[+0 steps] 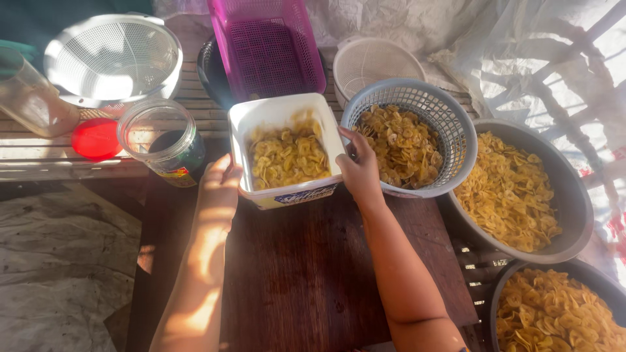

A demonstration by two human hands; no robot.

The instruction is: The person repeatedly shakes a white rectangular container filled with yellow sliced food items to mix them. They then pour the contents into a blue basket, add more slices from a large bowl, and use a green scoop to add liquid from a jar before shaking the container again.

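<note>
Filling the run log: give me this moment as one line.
left hand: holds tub | right hand: holds tub | tub: white, part full of chips | basket: grey, chips, beside tub

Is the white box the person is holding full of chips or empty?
Partly full. The white box held by the left hand and right hand has yellow chips covering its bottom, white walls bare above.

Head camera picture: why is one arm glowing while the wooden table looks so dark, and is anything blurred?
Head view: hard sunlight from the left bleaches the left hand and forearm; the right hand is more shaded; the wooden table lies in shadow; glare washes out the white colander and the plastic sheet; the chips in the white tub look slightly soft.
</note>
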